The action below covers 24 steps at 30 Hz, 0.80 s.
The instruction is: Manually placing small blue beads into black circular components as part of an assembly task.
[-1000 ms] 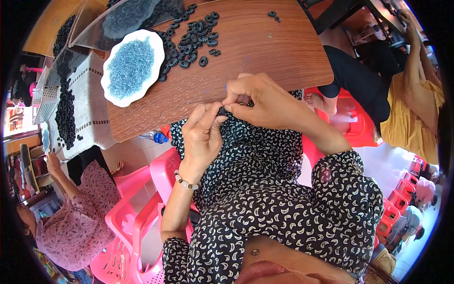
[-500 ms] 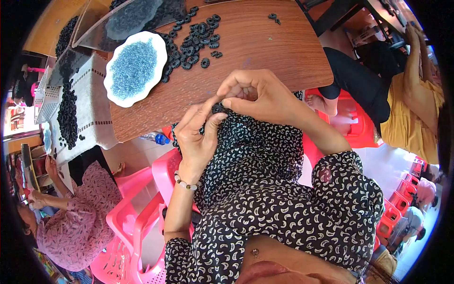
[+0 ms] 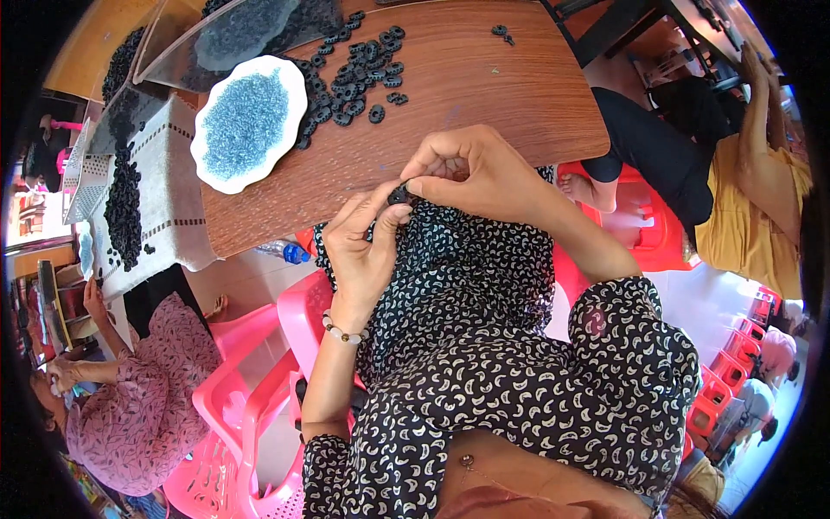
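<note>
Between the fingertips of both hands is a small black ring-shaped part (image 3: pixel 399 195), held just off the table's near edge above my lap. My left hand (image 3: pixel 356 244), with a beaded bracelet at the wrist, pinches it from the left and below. The thumb and forefinger of my right hand (image 3: pixel 467 173) close on its upper right side; whether they hold some smaller piece there cannot be seen. On the brown table (image 3: pixel 484 104) lies a heap of similar black parts (image 3: pixel 353 82). Left of them stands a white scalloped plate (image 3: pixel 296 104) filled with small clear bluish pieces.
A clear plastic divider (image 3: pixel 207 43) stands behind the plate. At the left, more black parts (image 3: pixel 124 208) lie on a cloth-covered table. Pink chairs (image 3: pixel 259 389) stand at lower left. One person sits at left in pink (image 3: pixel 143 398), another at right in yellow (image 3: pixel 748 216).
My hands stay nearly in place, and the black part has turned slightly between my fingers. The person at left has shifted their arms.
</note>
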{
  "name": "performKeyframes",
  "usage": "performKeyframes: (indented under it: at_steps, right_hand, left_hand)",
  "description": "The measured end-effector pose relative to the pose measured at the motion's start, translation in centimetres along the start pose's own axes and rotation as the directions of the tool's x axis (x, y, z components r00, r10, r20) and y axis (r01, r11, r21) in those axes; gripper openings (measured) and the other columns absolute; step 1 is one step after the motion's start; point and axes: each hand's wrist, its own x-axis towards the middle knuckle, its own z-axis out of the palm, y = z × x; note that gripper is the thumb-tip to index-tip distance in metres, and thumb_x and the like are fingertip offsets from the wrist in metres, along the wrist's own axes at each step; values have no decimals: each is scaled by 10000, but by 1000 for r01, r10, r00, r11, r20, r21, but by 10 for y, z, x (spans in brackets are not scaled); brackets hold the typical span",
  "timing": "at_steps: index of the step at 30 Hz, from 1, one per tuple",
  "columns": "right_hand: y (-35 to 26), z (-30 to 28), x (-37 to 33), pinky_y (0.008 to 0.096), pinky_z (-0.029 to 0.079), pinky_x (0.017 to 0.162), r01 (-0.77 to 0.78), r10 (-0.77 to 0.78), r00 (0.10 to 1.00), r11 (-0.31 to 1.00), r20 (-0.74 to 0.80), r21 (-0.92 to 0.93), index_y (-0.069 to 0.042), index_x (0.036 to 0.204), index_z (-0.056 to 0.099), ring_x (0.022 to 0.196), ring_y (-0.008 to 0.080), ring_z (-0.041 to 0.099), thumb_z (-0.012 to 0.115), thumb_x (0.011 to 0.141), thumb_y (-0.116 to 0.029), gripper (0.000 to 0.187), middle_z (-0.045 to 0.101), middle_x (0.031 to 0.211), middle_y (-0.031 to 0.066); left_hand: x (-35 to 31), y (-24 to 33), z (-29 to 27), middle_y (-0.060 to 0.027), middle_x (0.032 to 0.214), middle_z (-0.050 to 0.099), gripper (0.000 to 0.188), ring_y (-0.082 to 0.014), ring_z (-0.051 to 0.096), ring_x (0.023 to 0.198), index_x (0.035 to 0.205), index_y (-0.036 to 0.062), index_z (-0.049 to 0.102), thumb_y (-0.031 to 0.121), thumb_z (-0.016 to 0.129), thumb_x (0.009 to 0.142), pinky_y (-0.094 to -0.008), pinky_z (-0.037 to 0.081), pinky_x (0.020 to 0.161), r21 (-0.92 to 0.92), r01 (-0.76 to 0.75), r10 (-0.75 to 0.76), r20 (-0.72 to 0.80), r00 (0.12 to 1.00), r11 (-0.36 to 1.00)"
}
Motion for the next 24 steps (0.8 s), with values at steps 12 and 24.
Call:
performKeyframes:
  at_steps: [12,24]
  right_hand:
    - [-1,-1,-1,200,490,640,-33,35,998,998,47,-44,25,998,684,749,31,616,717,913,-72,133,696,852,10]
    - [-4,-3,-4,253,434,568,98,-90,995,974,46,-202,9,885,688,624,46,546,708,883,-112,122,628,662,4]
  left_hand:
    - [3,2,-3,-94,924,703,246,-153,650,776,1134,13,733,7,724,888,-263,514,696,168,-181,176,44,983,969]
    - [3,-1,-4,-122,926,697,239,-208,664,749,1107,9,732,-25,713,871,-287,518,672,265,-281,257,120,959,922]
